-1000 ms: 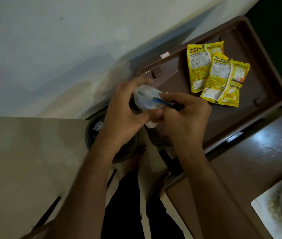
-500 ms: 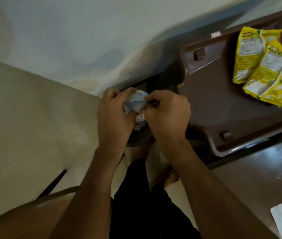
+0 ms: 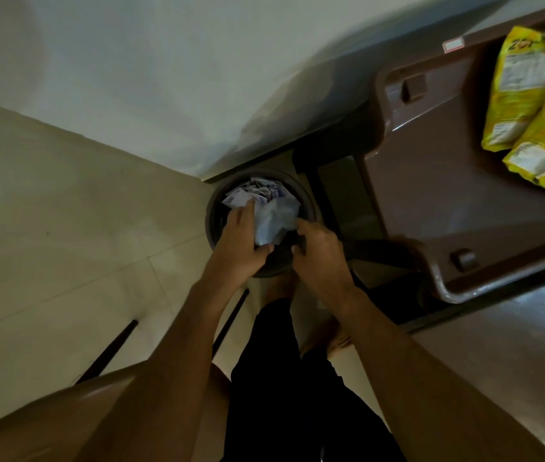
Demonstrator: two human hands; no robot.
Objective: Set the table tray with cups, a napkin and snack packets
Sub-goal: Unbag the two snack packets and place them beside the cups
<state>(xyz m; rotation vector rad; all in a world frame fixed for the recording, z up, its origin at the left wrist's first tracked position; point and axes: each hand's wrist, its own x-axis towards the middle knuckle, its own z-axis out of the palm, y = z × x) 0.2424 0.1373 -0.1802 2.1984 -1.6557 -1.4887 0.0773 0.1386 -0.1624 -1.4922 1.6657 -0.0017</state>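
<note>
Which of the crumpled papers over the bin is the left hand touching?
The larger pale wrapper, nearest the left hand; the crumpled scraps lie beyond it in the bin.

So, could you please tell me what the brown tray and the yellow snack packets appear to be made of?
The brown tray looks like moulded plastic with a semi-gloss finish: rounded rim, moulded-in tabs, soft highlights. The yellow snack packets appear to be thin printed plastic or foil film: crinkled, slightly shiny, with sealed edges.

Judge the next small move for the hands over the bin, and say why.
Probably let go and draw both hands back toward the tray. The left hand holds the pale wrapper over the round bin, which already holds crumpled waste; the right hand looks open.
</note>
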